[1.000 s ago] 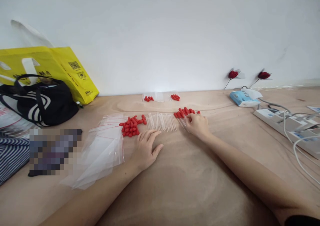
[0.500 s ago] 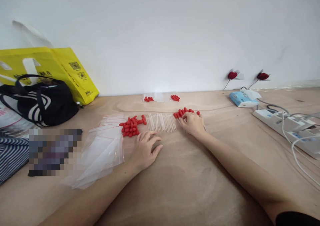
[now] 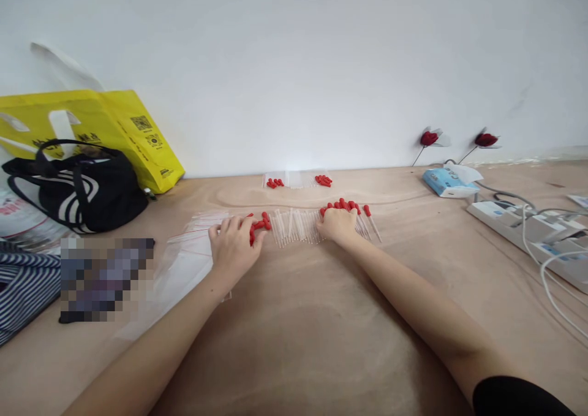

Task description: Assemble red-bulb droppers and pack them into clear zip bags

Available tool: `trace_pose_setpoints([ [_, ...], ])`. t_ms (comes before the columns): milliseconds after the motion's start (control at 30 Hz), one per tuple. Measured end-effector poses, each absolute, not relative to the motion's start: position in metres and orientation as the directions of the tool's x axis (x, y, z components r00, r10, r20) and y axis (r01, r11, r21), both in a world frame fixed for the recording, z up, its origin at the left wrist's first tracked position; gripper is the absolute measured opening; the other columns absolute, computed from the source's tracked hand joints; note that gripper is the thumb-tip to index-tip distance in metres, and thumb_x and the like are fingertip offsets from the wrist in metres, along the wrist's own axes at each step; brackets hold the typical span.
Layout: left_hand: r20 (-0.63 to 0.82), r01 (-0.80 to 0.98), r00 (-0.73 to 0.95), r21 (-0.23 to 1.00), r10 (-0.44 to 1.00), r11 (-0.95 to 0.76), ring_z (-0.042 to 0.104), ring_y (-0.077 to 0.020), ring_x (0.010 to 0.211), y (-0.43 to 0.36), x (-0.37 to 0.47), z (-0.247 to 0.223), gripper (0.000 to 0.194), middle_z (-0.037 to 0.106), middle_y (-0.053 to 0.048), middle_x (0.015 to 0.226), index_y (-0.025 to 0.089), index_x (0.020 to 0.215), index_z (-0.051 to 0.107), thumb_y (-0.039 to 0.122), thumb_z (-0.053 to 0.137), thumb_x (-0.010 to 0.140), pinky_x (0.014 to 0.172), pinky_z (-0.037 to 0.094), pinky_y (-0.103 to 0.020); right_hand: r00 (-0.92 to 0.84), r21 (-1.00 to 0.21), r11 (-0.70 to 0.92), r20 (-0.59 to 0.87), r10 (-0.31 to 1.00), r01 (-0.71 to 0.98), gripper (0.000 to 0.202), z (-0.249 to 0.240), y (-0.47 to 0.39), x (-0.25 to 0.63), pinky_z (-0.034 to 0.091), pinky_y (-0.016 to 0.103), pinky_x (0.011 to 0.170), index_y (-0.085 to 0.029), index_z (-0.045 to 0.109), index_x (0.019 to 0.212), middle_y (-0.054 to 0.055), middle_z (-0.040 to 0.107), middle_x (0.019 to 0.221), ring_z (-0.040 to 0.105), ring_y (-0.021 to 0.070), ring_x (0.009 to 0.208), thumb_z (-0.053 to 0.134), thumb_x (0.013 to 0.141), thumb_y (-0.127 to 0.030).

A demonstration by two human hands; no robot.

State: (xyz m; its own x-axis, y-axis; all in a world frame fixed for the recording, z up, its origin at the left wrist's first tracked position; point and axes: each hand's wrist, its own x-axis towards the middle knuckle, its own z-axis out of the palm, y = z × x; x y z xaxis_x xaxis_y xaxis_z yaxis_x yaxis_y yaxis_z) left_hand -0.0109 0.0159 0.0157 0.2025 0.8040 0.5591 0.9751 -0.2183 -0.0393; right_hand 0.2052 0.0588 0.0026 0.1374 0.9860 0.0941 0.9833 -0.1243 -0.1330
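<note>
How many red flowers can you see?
2: one flower by the wall, above the blue pack in the picture, and another flower farther right. None looks hidden.

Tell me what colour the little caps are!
The little caps are red, in the head view.

"Where's the left hand (image 3: 235, 244)?"

"Over the loose red bulbs (image 3: 266, 217), thumb and fingers apart, hiding much of the pile. Clear zip bags (image 3: 188, 260) lie spread beside and beneath that wrist."

"And the right hand (image 3: 339, 226)?"

"Down at the red-capped tubes (image 3: 343, 204), next to a row of thin clear tubes (image 3: 291, 226). Its fingertips are hidden, so I can't say what it grips. One capped tube (image 3: 367, 210) lies slightly apart, to the right."

"Further back on the worktop (image 3: 298, 342)?"

"Two small red clusters (image 3: 323, 181) with clear plastic, near the wall."

"And the sides?"

"Left, a black bag (image 3: 110, 195) before a yellow bag (image 3: 154, 152); right, a blue tissue pack (image 3: 443, 183) and a white power strip (image 3: 487, 212)."
</note>
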Motion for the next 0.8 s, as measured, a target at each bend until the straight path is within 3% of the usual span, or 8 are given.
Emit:
trace_pose_setpoints([
  [133, 0.513, 0.979, 0.199, -0.073, 0.835, -0.189, 0.053, -0.0274, 0.082, 0.025, -0.019, 0.017, 0.019, 0.064, -0.006, 0.081, 0.019, 0.081, 0.059, 0.035, 0.049, 0.077, 0.077, 0.026, -0.043, 0.143, -0.146, -0.132, 0.074, 0.987, 0.981, 0.024, 0.002, 0.059, 0.205, 0.022, 0.043, 0.081, -0.015, 0.065, 0.075, 0.013, 0.065, 0.081, 0.057, 0.0244, 0.08, 0.044, 0.073, -0.025],
  [267, 0.534, 0.974, 0.225, -0.104, 0.815, -0.2, 0.056, -0.0255, 0.078, 0.028, -0.023, 0.013, 0.014, 0.065, -0.005, 0.076, 0.019, 0.072, 0.059, 0.027, 0.048, 0.077, 0.078, 0.025, -0.044, 0.116, -0.146, -0.091, 0.172, 0.978, 0.985, 0.026, 0.002, 0.057, 0.206, 0.024, 0.042, 0.08, -0.013, 0.064, 0.072, 0.012, 0.064, 0.077, 0.056, 0.0242, 0.079, 0.042, 0.075, -0.027],
  [433, 0.652, 0.938, 0.33, -0.148, 0.682, -0.313, 0.057, -0.0247, 0.078, 0.017, -0.014, 0.02, 0.016, 0.066, -0.006, 0.074, 0.018, 0.072, 0.06, 0.024, 0.047, 0.079, 0.08, 0.025, -0.043, -0.056, -0.193, 0.125, 0.329, 0.943, 0.973, 0.023, 0.002, 0.042, 0.216, 0.031, 0.034, 0.072, -0.013, 0.06, 0.074, 0.011, 0.063, 0.078, 0.052, 0.0228, 0.081, 0.042, 0.079, -0.026],
  [600, 0.656, 0.771, 0.459, 0.041, 0.599, -0.636, 0.058, -0.0174, 0.075, -0.014, 0.015, 0.015, 0.01, 0.067, 0.0, 0.079, 0.022, 0.081, 0.061, 0.024, 0.051, 0.081, 0.076, 0.03, -0.035, -0.418, -0.22, 0.555, 0.456, 0.786, 0.803, 0.023, -0.009, 0.009, 0.241, 0.033, 0.029, 0.069, -0.015, 0.057, 0.077, 0.007, 0.061, 0.075, 0.048, 0.0175, 0.074, 0.04, 0.085, -0.027],
  [700, 0.548, 0.666, 0.513, 0.233, 0.661, -0.709, 0.058, -0.0144, 0.074, -0.026, 0.026, 0.003, 0.01, 0.067, 0.002, 0.081, 0.022, 0.081, 0.06, 0.024, 0.05, 0.082, 0.074, 0.032, -0.032, -0.508, -0.187, 0.643, 0.469, 0.723, 0.742, 0.023, -0.016, -0.01, 0.257, 0.032, 0.029, 0.068, -0.016, 0.058, 0.077, 0.006, 0.06, 0.073, 0.047, 0.0171, 0.073, 0.041, 0.086, -0.029],
  [800, 0.452, 0.636, 0.542, 0.331, 0.708, -0.697, 0.058, -0.0143, 0.073, -0.029, 0.029, -0.004, 0.009, 0.067, 0.002, 0.077, 0.021, 0.078, 0.06, 0.023, 0.051, 0.08, 0.074, 0.034, -0.033, -0.557, -0.175, 0.675, 0.439, 0.705, 0.716, 0.023, -0.02, -0.022, 0.267, 0.032, 0.03, 0.067, -0.018, 0.061, 0.077, 0.005, 0.06, 0.072, 0.047, 0.0164, 0.073, 0.043, 0.085, -0.031],
])
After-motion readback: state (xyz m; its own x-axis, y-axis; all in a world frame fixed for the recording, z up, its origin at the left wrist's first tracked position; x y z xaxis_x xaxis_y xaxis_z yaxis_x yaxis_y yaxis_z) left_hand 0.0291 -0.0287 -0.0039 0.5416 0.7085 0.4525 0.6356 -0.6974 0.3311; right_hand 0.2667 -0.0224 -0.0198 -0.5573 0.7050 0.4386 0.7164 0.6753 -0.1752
